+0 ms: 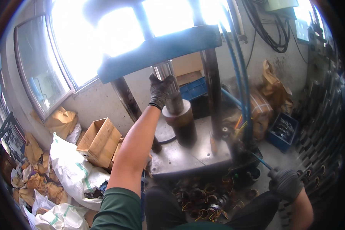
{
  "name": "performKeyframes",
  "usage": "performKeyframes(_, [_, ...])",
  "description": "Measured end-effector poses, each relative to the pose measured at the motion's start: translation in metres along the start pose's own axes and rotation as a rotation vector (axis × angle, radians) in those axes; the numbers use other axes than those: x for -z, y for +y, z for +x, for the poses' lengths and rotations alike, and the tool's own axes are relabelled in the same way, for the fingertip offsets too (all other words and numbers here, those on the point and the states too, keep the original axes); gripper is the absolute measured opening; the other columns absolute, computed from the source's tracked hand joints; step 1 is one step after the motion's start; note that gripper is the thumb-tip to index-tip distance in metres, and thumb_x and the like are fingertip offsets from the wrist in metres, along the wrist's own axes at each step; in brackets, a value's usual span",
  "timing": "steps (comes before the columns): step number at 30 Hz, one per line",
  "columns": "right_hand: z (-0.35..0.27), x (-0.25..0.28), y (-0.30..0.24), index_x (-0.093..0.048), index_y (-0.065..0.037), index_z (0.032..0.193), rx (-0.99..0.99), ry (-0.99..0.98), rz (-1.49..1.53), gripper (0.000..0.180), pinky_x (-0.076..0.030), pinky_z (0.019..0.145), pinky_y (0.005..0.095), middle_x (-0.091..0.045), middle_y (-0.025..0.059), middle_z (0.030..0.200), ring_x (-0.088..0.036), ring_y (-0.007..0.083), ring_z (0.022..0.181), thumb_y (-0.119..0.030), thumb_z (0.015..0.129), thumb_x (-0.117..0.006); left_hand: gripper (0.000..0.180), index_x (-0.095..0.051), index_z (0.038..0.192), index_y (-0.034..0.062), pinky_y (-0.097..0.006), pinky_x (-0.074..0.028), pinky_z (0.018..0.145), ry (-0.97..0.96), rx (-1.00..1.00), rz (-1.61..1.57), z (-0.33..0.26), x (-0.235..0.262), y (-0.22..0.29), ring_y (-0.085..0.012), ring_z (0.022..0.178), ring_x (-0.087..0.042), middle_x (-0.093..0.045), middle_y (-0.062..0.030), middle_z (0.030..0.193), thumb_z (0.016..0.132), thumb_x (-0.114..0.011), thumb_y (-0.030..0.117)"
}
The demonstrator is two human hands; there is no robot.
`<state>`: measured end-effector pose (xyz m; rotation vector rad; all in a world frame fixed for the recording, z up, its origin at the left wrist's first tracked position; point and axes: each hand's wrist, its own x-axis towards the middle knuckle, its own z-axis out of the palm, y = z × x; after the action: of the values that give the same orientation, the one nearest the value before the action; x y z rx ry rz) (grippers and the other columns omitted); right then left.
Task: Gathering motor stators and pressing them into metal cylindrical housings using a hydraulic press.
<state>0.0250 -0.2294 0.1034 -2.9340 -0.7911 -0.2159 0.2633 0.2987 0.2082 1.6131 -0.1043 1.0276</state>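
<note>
My left hand (159, 91), in a dark grey glove, is closed round the side of a shiny metal cylinder (169, 72). That cylinder stands upright beneath the thick blue upper plate (161, 49) of a press. Under it, a narrower metal piece (175, 103) sits on a stout round ram (182, 119), which rises from the steel base plate (188, 164). Low on the right, my gloved right hand (286, 184) is wrapped round the end of a thin blue lever (261, 160) reaching out from the press's side. Its fingertips are partly hidden.
Dark posts (213, 92) flank the ram, and blue hoses (239, 69) run down on the right. Wound copper-wire parts (199, 195) lie in a heap by my knees. Stacked metal parts (318, 134) stand at the right. White sacks (71, 168) and a wooden box (99, 142) are left.
</note>
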Motion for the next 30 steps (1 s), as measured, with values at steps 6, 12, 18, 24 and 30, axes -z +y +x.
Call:
performKeyframes(6, [-0.029,-0.025,0.000,-0.065,-0.010,0.087,0.138,-0.379,-0.039,0.020,-0.052,0.068,0.0460,-0.067,0.0154,0.084,-0.066,0.0365,0.075,-0.025,0.074,-0.063,0.068,-0.044,0.124,0.0054,-0.037,-0.055,0.079,0.054,0.175,-0.259,-0.055,-0.009,-0.010,-0.0220,0.091,-0.064,-0.064,-0.0118,0.104,0.071,-0.084,0.024])
performKeyframes(12, [-0.057,-0.044,-0.023,-0.066,-0.008,0.075,0.032,-0.129,0.070,0.013,-0.052,0.066,0.0451,-0.066,0.0163,0.076,-0.066,0.0369,0.073,-0.020,0.072,-0.067,0.078,-0.047,0.127,0.0048,-0.036,-0.053,0.089,0.097,0.128,0.086,-0.072,0.001,-0.030,-0.0246,0.100,-0.065,-0.066,-0.0158,0.112,0.068,-0.086,0.037])
performKeyframes(18, [-0.056,-0.035,-0.026,-0.057,-0.009,0.074,-0.056,-0.067,0.166,0.019,-0.048,0.063,0.0452,-0.058,0.0165,0.071,-0.059,0.0388,0.070,-0.021,0.078,-0.072,0.076,-0.051,0.123,0.0019,-0.036,-0.054,0.087,0.110,0.178,0.157,-0.067,0.002,-0.032,-0.0254,0.097,-0.067,-0.068,-0.0152,0.107,0.066,-0.086,0.037])
performKeyframes(24, [-0.057,-0.039,-0.017,-0.061,-0.008,0.078,-0.089,-0.064,0.152,0.016,-0.048,0.064,0.0450,-0.060,0.0171,0.073,-0.061,0.0378,0.071,-0.020,0.082,-0.070,0.071,-0.053,0.119,0.0004,-0.036,-0.053,0.086,0.126,0.188,0.083,-0.070,-0.002,-0.024,-0.0241,0.093,-0.067,-0.068,-0.0138,0.103,0.065,-0.085,0.034])
performKeyframes(30, [-0.054,-0.038,-0.016,-0.065,-0.007,0.085,-0.062,-0.042,0.147,0.015,-0.048,0.065,0.0450,-0.062,0.0184,0.075,-0.061,0.0378,0.071,-0.021,0.083,-0.071,0.072,-0.053,0.120,0.0003,-0.034,-0.052,0.087,0.119,0.196,0.116,-0.070,0.000,-0.023,-0.0235,0.094,-0.066,-0.069,-0.0140,0.103,0.065,-0.086,0.031])
